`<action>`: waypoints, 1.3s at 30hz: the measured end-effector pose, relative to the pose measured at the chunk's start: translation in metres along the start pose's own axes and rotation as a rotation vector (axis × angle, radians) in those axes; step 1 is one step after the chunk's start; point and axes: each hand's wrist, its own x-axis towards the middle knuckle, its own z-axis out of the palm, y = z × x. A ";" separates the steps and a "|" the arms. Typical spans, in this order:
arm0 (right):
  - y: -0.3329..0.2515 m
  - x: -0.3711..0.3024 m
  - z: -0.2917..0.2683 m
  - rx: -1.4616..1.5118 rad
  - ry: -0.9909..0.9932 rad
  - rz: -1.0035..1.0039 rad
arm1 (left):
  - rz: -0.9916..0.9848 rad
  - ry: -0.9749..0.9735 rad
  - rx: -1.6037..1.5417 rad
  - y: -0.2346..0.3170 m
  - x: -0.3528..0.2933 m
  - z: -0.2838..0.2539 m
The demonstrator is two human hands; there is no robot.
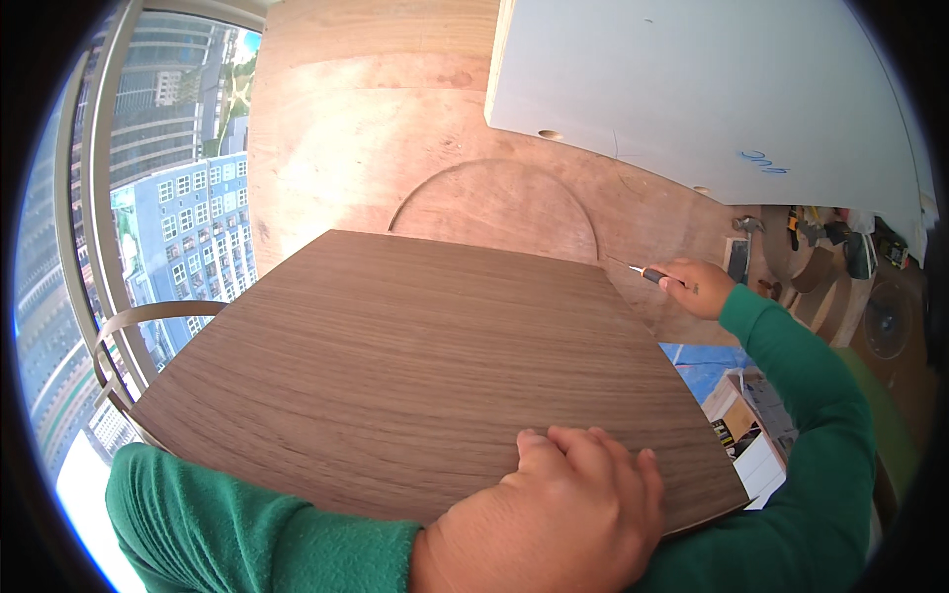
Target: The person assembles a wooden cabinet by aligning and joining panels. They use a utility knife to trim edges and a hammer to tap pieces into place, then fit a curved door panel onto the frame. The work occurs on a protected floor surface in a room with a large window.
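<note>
A large brown wood-grain panel (425, 366) slants across the middle of the view. My left hand (563, 514) presses on it near its closest right corner, knuckles up and fingers bent together; the fingertips are partly hidden. Beyond the panel's right edge, my right hand (697, 287) is closed round the dark handle of a small cutter knife (653, 276), its thin pale tip pointing left toward the panel's far right corner. A thin brown edging strip (497, 162) arcs beyond the far edge. Another loop of strip (148, 314) hangs at the left side.
A big pale board (712, 89) with drilled holes and blue marking stands at the far right. A hammer (749, 225) and other tools lie below it. An open box (756, 420) sits right of the panel. Tall windows (109, 198) run along the left, beside the plywood surface (336, 119).
</note>
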 end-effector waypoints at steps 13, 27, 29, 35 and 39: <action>0.053 0.051 0.064 -0.269 0.599 0.091 | 0.030 0.028 -0.013 -0.001 -0.001 0.000; -0.023 0.112 0.082 -0.048 0.451 -0.051 | 0.112 -0.061 -0.097 -0.004 -0.004 -0.005; -0.022 0.105 0.079 0.032 0.513 -0.087 | 0.137 -0.143 -0.093 -0.004 -0.004 -0.004; -0.029 0.033 0.062 0.485 0.714 0.155 | 0.218 -0.097 0.044 -0.005 -0.002 0.003; -0.025 -0.041 0.066 0.855 0.905 0.113 | 0.211 -0.131 -0.013 -0.003 -0.003 0.002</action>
